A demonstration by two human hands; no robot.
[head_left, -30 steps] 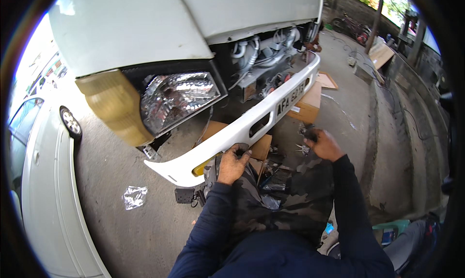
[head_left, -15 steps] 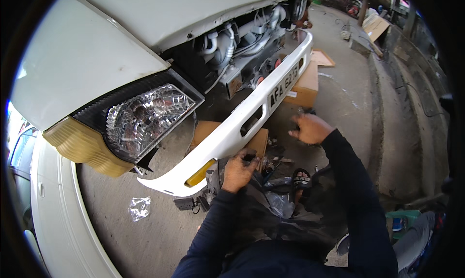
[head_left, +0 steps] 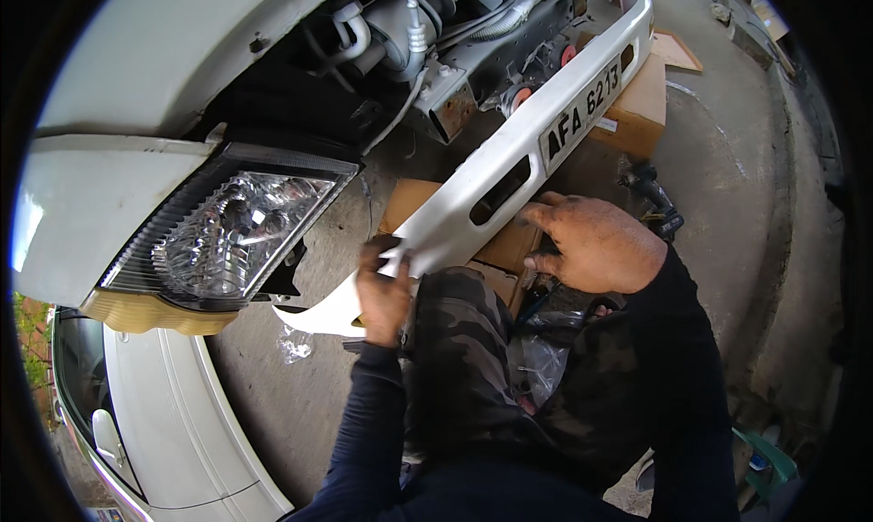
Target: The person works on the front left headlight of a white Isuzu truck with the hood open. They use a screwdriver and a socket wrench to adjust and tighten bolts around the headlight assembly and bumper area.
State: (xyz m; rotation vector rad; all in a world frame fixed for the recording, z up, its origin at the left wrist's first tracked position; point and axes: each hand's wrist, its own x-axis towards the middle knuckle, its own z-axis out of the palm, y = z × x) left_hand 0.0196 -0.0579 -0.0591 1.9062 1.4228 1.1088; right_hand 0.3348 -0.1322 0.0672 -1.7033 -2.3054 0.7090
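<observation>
A white car bumper (head_left: 455,217) with a number plate (head_left: 582,113) slants across the middle, partly resting on cardboard boxes. My left hand (head_left: 384,295) is at its near left end, fingers curled over the upper edge and slightly blurred. My right hand (head_left: 596,242) is beside the bumper's lower edge, below the opening. Its thumb and fingers are apart with nothing between them; whether the fingertips touch the bumper is not clear. My camouflage-clad knee (head_left: 459,313) is against the bumper's near side. Left of it, a clear headlight (head_left: 245,235) sits in the white vehicle's front.
Exposed pipes and a metal frame member (head_left: 446,108) lie behind the bumper. A cardboard box (head_left: 641,108) stands under its far part. A dark power drill (head_left: 650,199) is on the floor to the right. Clear plastic (head_left: 546,363) lies between my legs. A white car (head_left: 168,404) is parked at left.
My view has moved closer to the bumper. My right hand has come left from over the floor to the bumper's edge. My left hand has shifted left and up onto its end.
</observation>
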